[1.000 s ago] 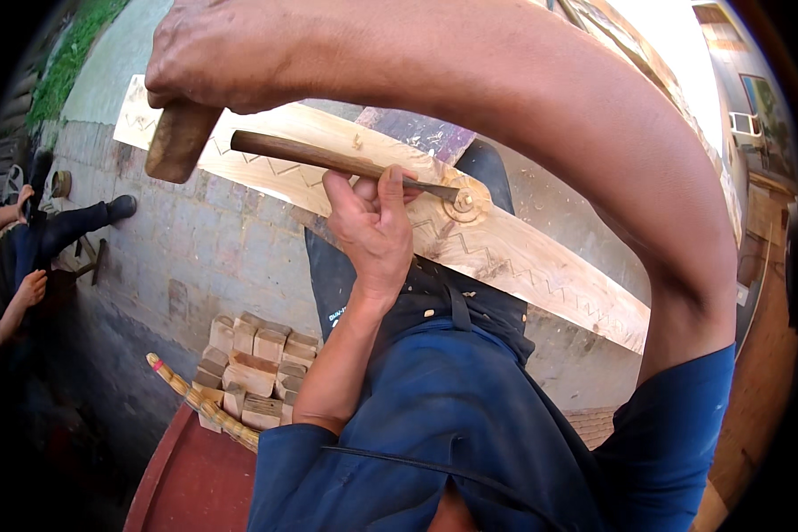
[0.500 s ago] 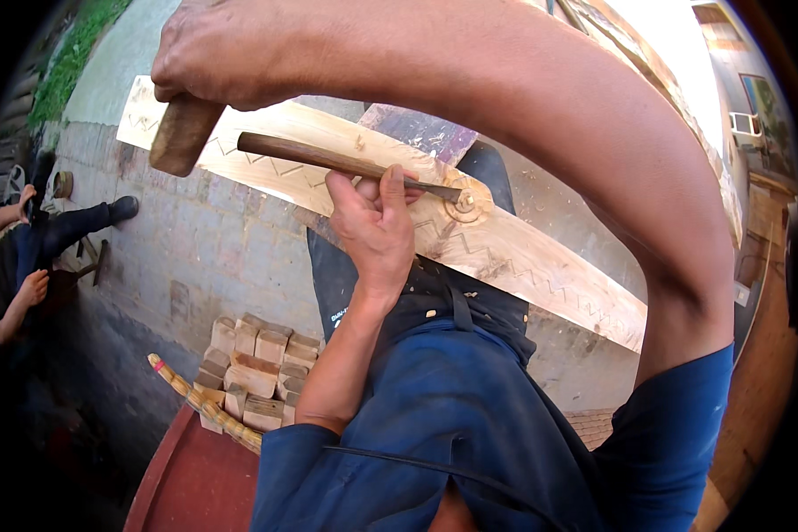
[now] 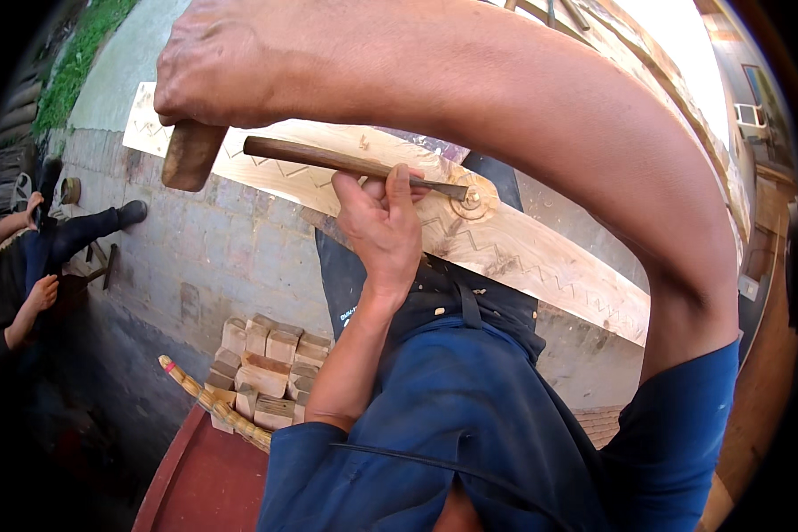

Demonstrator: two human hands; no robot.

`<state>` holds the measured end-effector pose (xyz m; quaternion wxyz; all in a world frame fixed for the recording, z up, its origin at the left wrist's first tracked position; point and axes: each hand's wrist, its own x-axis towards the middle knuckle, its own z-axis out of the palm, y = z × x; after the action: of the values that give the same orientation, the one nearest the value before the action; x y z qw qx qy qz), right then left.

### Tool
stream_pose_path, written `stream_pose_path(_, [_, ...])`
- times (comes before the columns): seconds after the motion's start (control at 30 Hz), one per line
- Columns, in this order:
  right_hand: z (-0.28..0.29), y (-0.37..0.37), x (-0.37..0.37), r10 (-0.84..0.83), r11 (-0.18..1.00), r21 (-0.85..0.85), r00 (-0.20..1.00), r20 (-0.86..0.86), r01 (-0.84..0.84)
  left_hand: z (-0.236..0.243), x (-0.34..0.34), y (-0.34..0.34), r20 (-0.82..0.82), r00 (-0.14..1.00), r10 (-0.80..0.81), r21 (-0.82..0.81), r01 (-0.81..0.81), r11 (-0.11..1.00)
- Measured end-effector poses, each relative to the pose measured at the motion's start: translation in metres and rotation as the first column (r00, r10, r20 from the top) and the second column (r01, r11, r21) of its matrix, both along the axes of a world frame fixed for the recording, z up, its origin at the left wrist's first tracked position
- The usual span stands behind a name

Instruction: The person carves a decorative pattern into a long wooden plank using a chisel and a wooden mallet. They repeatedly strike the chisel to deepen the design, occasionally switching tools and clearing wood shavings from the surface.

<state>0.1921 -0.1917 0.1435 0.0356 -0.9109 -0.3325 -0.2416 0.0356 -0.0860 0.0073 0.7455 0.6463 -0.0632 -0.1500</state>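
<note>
A long pale wooden board [image 3: 550,262] lies slantwise over my lap, marked with zigzag lines and a round carved spiral [image 3: 472,200]. My left hand [image 3: 379,232] is closed round the lower part of a chisel [image 3: 315,158]. The chisel lies low over the board, its wooden handle pointing left and its metal blade tip at the spiral. Above the board's left part, my right hand [image 3: 206,78] is closed in a fist on a wooden mallet [image 3: 192,158]. The mallet is left of the chisel handle's end and apart from it; my fist hides its grip.
At lower left, several small wooden blocks [image 3: 263,376] are stacked by a red surface [image 3: 206,483], with a segmented yellowish stick [image 3: 206,399] beside them. Another person [image 3: 40,239] sits at far left on the paved ground. More tools [image 3: 574,13] lie at the top right.
The whole view has shifted slightly right and down. My right hand and the mallet have come a little nearer, and the mallet is more upright. The chisel keeps its place at the spiral.
</note>
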Motion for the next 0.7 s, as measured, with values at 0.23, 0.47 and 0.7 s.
stream_pose_path(0.23, [0.003,0.003,0.005,-0.007,1.000,0.006,1.000,-0.005,0.007,-0.002,-0.001,-0.001,0.002,1.000,-0.002,0.015,0.002,1.000])
stream_pose_path(0.47, [0.006,-0.009,-0.017,-0.005,0.999,-0.035,1.000,0.013,0.006,-0.003,0.001,-0.002,-0.004,1.000,0.026,0.017,-0.026,1.000])
stream_pose_path(0.7, [0.006,-0.020,-0.036,-0.013,0.996,-0.088,1.000,0.026,0.015,0.000,0.001,-0.002,0.005,1.000,0.017,0.038,-0.017,0.999])
